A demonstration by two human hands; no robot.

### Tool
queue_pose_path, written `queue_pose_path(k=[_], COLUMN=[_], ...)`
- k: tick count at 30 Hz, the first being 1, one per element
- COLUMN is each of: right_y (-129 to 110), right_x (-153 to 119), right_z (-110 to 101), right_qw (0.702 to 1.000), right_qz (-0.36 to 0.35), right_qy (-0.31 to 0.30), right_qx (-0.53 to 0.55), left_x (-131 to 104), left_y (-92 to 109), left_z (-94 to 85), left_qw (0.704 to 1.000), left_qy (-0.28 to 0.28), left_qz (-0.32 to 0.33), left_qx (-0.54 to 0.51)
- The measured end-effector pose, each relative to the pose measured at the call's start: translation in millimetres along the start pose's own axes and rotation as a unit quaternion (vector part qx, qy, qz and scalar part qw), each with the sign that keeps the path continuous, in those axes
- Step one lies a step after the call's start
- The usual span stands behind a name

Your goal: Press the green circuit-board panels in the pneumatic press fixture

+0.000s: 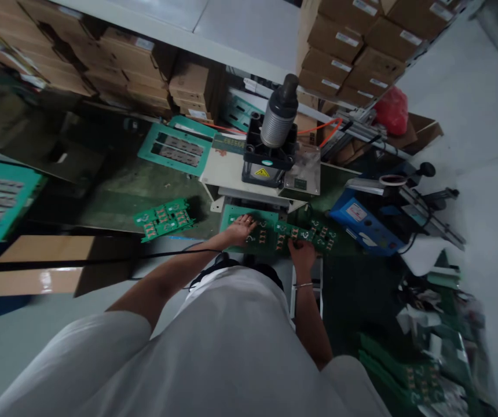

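Note:
In the head view my left hand (241,230) lies with its fingers stretched out on a green plate (230,215) in front of a bench press (270,133). Circuit boards with copper-coloured marks show beside its fingertips. My right hand (303,256) is closed at the near edge of a green circuit board (282,233), to the right of the plate; its thumb and fingers seem to pinch that edge. More circuit boards (323,236) lie just right of this hand. To the left, a stack of circuit boards (164,219) rests on the bench.
A green slotted tray (149,152) lies left of the press, another tray (3,229) at far left. A blue machine (364,217) stands at right. Cardboard boxes (344,46) are stacked at the back. A black cable (145,256) crosses near my left forearm.

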State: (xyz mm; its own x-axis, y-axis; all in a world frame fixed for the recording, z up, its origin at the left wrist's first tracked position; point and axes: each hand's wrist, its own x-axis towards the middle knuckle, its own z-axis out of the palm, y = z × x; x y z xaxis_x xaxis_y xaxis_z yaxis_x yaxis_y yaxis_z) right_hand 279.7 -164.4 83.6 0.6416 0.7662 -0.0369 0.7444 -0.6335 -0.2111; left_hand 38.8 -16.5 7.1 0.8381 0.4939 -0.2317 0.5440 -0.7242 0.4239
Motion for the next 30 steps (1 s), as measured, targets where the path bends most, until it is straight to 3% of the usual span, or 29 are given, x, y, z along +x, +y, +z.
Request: queue_pose_path(k=[3, 5, 8, 12, 16, 19, 21, 26, 30], right_y=[-1, -4, -17, -51, -92, -117, -128, -139, -125], right_x=[-3, -6, -13, -24, -31, -30, -29, -26, -17], right_z=[3, 6, 14, 30, 46, 55, 60, 70, 68], right_qw=[1.0, 1.0, 0.999, 0.997, 0.991, 0.985, 0.981, 0.971, 0.966], right_qz=[-0.006, -0.013, -0.029, -0.064, -0.101, -0.119, -0.125, -0.15, -0.181], right_qy=[0.009, 0.009, -0.003, -0.032, -0.058, -0.089, -0.106, -0.137, -0.136], right_qx=[-0.005, -0.011, -0.023, -0.04, -0.07, -0.092, -0.105, -0.126, -0.125], left_x=[-24, -57, -119, -183, -205, -199, -185, -128, -87], left_y=[-23, -55, -115, -179, -209, -211, -201, -144, -97], left_z=[-8.9, -12.4, -11.7, 2.0, 24.4, 33.1, 31.4, 16.4, 11.3], left_qw=[0.998, 0.993, 0.972, 0.945, 0.925, 0.92, 0.929, 0.975, 0.994], left_qy=[0.054, 0.109, 0.171, 0.189, 0.204, 0.214, 0.211, 0.184, 0.097], left_qz=[-0.018, -0.052, -0.156, -0.264, -0.311, -0.316, -0.293, -0.115, -0.015], left_qx=[-0.005, -0.011, -0.025, -0.031, -0.072, -0.091, -0.076, -0.054, -0.043])
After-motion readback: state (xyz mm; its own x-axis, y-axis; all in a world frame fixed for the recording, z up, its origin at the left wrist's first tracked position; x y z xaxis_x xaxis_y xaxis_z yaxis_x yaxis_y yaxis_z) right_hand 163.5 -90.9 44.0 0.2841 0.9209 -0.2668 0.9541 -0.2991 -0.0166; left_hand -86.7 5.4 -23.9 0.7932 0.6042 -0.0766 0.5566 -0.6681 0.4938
